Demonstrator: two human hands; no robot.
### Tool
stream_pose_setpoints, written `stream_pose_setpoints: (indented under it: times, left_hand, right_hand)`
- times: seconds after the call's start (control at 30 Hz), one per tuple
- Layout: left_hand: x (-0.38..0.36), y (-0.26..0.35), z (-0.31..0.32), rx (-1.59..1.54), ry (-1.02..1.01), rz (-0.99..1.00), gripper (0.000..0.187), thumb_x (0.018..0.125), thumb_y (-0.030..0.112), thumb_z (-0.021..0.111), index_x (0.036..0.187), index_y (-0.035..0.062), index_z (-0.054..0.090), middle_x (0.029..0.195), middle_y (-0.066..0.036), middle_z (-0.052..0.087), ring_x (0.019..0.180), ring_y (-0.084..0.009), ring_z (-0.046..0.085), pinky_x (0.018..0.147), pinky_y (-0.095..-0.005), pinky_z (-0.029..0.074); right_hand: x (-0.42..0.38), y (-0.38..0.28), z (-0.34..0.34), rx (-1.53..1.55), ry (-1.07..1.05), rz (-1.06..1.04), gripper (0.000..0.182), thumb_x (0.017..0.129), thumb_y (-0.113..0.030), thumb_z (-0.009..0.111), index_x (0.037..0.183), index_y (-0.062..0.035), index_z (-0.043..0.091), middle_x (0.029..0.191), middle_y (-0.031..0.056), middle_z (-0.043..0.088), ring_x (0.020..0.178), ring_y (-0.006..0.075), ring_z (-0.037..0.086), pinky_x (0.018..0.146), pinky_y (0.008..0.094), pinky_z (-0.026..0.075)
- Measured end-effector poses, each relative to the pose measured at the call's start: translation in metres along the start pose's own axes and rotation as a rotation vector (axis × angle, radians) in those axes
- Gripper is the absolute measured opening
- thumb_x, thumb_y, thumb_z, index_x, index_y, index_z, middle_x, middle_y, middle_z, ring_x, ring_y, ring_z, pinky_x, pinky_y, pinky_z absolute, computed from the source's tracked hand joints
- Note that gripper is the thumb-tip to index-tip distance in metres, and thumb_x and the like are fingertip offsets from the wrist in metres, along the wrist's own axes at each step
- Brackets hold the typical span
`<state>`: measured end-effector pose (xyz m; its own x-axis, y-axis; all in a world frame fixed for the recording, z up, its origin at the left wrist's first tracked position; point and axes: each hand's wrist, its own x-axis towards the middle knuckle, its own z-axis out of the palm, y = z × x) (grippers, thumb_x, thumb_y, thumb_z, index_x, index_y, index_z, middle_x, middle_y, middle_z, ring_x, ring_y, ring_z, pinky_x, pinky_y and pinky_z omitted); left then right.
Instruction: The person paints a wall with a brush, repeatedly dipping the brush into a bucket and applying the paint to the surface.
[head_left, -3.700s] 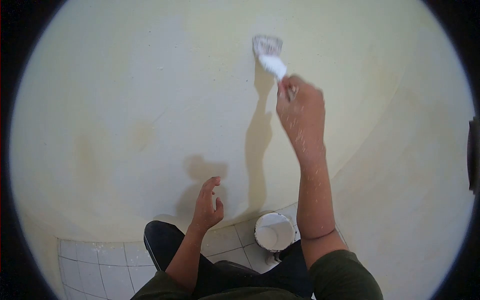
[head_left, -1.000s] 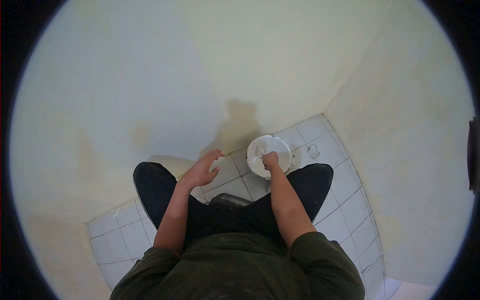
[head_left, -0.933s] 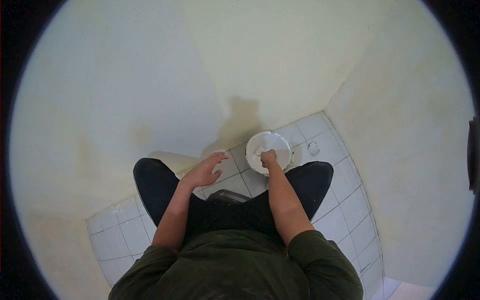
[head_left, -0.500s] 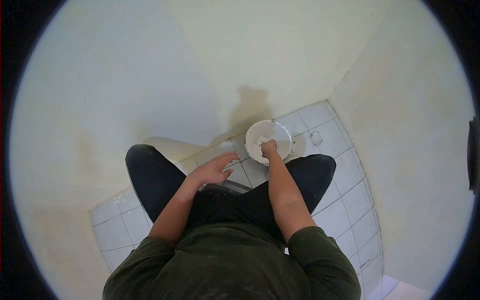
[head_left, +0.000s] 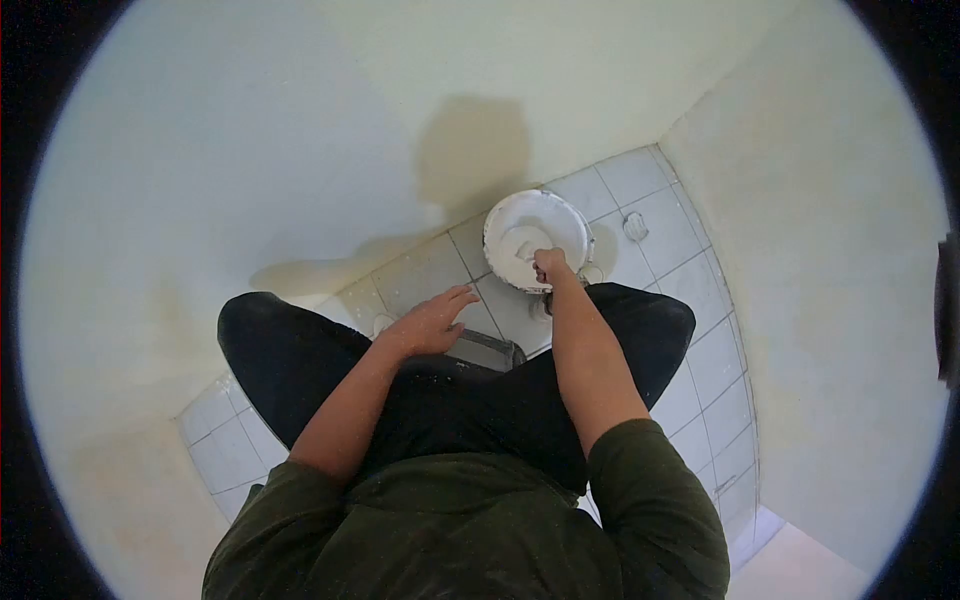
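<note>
A white paint bucket (head_left: 500, 215) stands on the tiled floor close to the wall, between my knees. My right hand (head_left: 551, 265) is at the bucket's near rim, closed around a paintbrush whose white head (head_left: 519, 247) dips into the paint. My left hand (head_left: 432, 322) hovers over the floor tiles left of the bucket, fingers spread and holding nothing. Both forearms carry paint specks.
A cream wall (head_left: 300, 120) rises ahead and another (head_left: 830, 250) on the right, meeting in a corner. White floor tiles (head_left: 690, 230) surround the bucket, with a small paint blob (head_left: 635, 226) to its right. My dark trouser legs (head_left: 290, 360) spread on both sides.
My right hand came down from brushing high on the wall to the bucket. Over the last second the view tilted further down, and my left hand drifted slightly right, still empty.
</note>
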<state>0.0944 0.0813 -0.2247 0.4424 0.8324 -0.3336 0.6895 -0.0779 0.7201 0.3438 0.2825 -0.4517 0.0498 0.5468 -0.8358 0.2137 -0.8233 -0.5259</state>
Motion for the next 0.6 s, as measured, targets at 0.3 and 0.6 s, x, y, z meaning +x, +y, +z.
stream_pose_setpoints:
  times: [0.3, 0.6]
  left_hand:
    - [0.011, -0.026, 0.003, -0.030, 0.052, -0.052, 0.054, 0.091, 0.005, 0.057, 0.143, 0.0091, 0.043, 0.155, -0.019, 0.035, 0.141, -0.0394, 0.038, 0.118, -0.0464, 0.034]
    - [0.019, -0.040, -0.001, -0.110, 0.019, -0.140, 0.051, 0.091, 0.004, 0.057, 0.141, 0.0092, 0.046, 0.156, -0.018, 0.034, 0.144, -0.0383, 0.035, 0.119, -0.0452, 0.032]
  right_hand:
    - [0.047, 0.025, 0.011, -0.447, 0.206, -0.098, 0.030, 0.087, -0.021, 0.059, 0.087, 0.0082, 0.066, 0.076, 0.0207, 0.067, 0.058, 0.0305, 0.067, 0.054, 0.0424, 0.054]
    - [0.084, 0.040, 0.022, -0.622, 0.200, -0.253, 0.031, 0.085, -0.020, 0.059, 0.105, 0.0028, 0.068, 0.109, 0.0262, 0.070, 0.105, 0.0351, 0.069, 0.095, 0.0422, 0.053]
